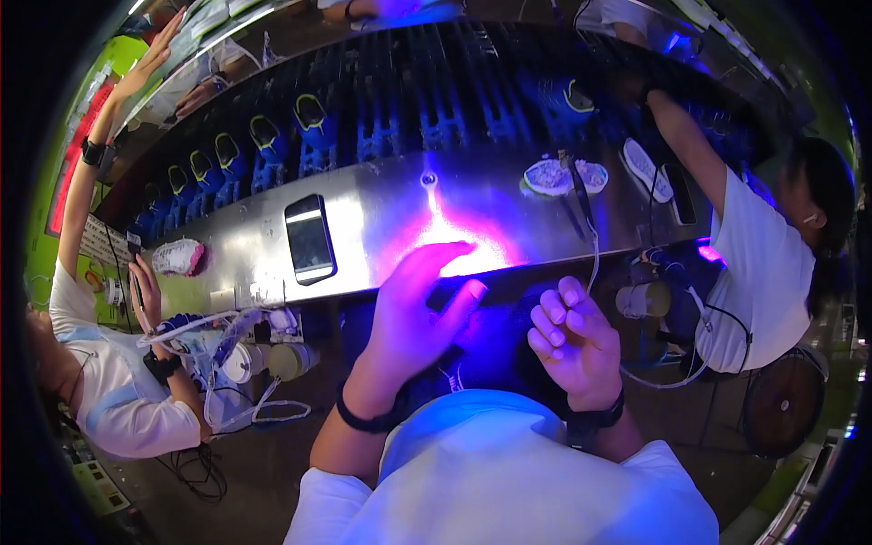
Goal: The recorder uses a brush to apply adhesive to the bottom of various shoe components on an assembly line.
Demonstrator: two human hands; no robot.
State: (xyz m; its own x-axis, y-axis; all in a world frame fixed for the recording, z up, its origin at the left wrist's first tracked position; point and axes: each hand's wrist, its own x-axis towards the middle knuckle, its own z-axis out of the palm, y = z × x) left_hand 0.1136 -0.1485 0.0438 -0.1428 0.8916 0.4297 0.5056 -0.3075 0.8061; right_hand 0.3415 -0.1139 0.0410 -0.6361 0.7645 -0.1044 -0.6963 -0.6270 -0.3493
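My left hand (416, 304) is held up at the near edge of the metal bench (354, 195), in strong violet light. Its fingers are stretched forward, the thumb stands apart, and nothing shows in it. To its right, nearer my body, my right hand (579, 343) is raised with the fingers curled in toward the thumb; I see nothing in it. A bright pink-violet glow (468, 257) falls on the bench just beyond the left hand. A dark smartphone (311, 238) lies on the bench to the left of that hand.
Beyond the bench runs a rack of blue holders (377, 136), several carrying blue shoes (311, 118). Shoe soles (549, 178) and a white sole (647, 170) lie right, near a corded tool (579, 186). Co-workers sit left (136, 381) and right (758, 272). Cups (645, 300) and hoses hang below.
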